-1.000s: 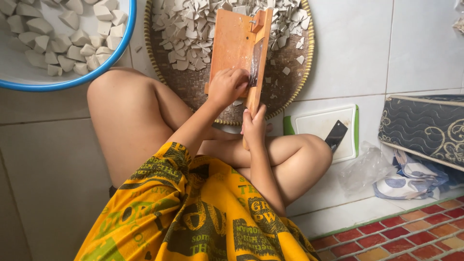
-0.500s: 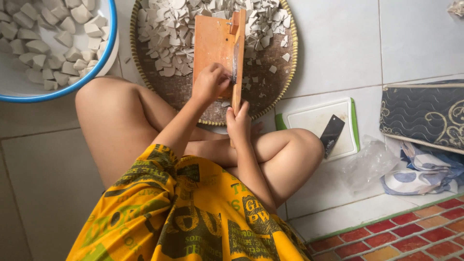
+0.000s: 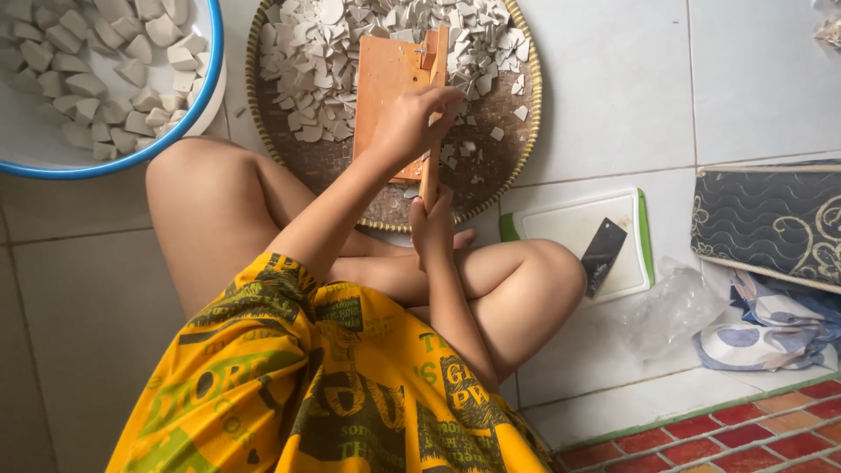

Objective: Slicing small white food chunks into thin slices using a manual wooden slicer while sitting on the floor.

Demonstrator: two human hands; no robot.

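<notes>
I sit cross-legged on a tiled floor. A wooden slicer board (image 3: 385,79) leans over a round woven tray (image 3: 526,131) that holds several thin white slices (image 3: 307,61). My left hand (image 3: 410,127) lies on the face of the board, fingers curled across to its right edge. Whatever is under the palm is hidden. My right hand (image 3: 433,229) grips the board's lower end, just above my crossed legs.
A blue-rimmed white basin (image 3: 206,96) of white chunks (image 3: 79,79) stands at the upper left. Right of my knee lie a white cutting board (image 3: 569,228) with a dark blade (image 3: 603,254), a clear plastic bag (image 3: 674,307), a dark patterned cushion (image 3: 771,219) and a cloth (image 3: 771,337).
My left hand has slid up the face of the slicer board, from near its lower end to its middle. My right hand has kept hold of the lower end. The view shifted slightly.
</notes>
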